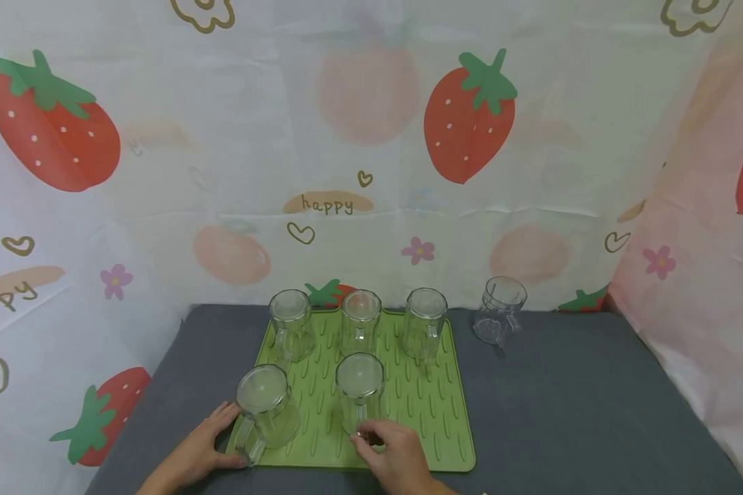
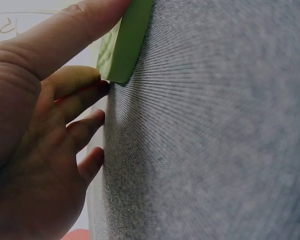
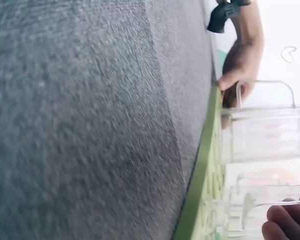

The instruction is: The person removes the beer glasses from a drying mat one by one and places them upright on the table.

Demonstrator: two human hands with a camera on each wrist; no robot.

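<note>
A strawberry-print cloth hangs behind and around a grey-covered table (image 1: pixel 563 405), where a ribbed green mat (image 1: pixel 433 412) lies near the front edge. Five clear glass mugs stand mouth-down on the mat, three along its back edge and two toward its front; a sixth mug (image 1: pixel 499 317) lies tipped on the table off the mat's back right corner. The right hand (image 1: pixel 396 457) sits just in front of the front middle mug (image 1: pixel 359 392), fingers curled and pinching its handle, which points toward the person. The left hand (image 1: pixel 201 450) rests open at the mat's front left corner, thumb on the mat, touching the base of the front left mug (image 1: pixel 265 405). Both mugs are tall, transparent and upright.
</note>
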